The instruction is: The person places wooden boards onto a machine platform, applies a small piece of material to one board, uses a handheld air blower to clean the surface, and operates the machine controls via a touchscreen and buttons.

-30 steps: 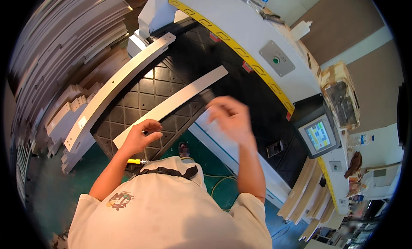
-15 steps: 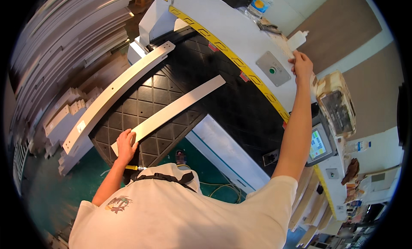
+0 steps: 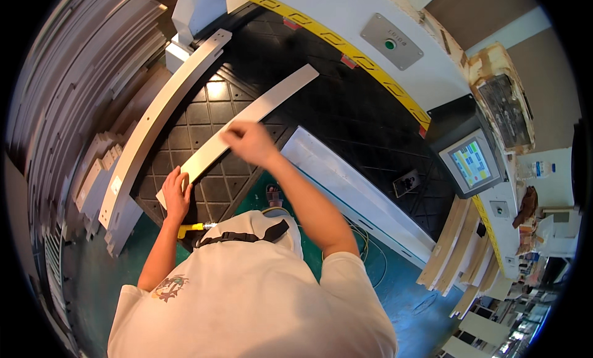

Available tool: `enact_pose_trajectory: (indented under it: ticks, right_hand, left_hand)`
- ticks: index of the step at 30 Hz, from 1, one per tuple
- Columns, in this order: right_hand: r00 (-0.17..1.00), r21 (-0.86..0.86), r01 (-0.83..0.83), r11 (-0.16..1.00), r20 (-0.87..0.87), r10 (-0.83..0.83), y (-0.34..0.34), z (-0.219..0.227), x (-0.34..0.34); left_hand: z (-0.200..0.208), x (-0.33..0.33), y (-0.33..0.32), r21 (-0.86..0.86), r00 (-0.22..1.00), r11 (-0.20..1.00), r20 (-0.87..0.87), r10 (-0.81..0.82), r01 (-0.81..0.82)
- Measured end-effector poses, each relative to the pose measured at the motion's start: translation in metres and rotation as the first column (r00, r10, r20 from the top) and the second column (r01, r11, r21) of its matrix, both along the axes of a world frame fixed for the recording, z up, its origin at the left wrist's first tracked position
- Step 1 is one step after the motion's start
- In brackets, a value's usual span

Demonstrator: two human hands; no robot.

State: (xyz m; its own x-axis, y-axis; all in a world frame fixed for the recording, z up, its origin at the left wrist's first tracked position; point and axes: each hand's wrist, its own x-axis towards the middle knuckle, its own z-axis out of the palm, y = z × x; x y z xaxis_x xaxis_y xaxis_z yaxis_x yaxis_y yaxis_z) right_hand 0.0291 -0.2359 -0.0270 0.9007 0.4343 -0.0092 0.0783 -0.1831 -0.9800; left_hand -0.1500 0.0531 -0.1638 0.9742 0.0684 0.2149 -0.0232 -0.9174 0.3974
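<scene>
A narrow white board (image 3: 279, 97) lies slantwise on the black grid-patterned table pad (image 3: 209, 114). My left hand (image 3: 177, 194) grips its near end, fingers curled over the edge. Above the board's middle is my right hand (image 3: 252, 142), slightly smeared by motion. Its fingers are curled together, and whatever they may hold is hidden. I cannot tell whether this hand touches the board. A longer white board (image 3: 148, 119) with small holes lies along the table's left side, apart from both hands.
Across the far side runs a white machine beam with a yellow strip (image 3: 325, 31) and a green button (image 3: 390, 45). A touchscreen (image 3: 471, 162) stands to the right. Stacked boards (image 3: 92, 68) fill the left. A yellow air gun (image 3: 190, 229) hangs by my waist.
My right hand has come from the machine's far ledge down and left to above the white board. My left hand stays on the board's near end. The whole view has shifted slightly.
</scene>
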Motion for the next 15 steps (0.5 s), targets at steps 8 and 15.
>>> enact_pose_trajectory:
  ticks: [8,15]
  right_hand:
    - [0.836,0.266,-0.483,0.834,-0.145,0.53,0.11,-0.043,-0.064]
    - [0.746,0.133,-0.511,0.849,-0.423,0.515,0.163,-0.035,-0.056]
  left_hand:
    - [0.0,0.002,-0.008,0.043,0.994,0.996,0.083,0.076,-0.079]
    - [-0.012,-0.008,0.006,-0.054,0.996,0.995,0.031,0.087,-0.085]
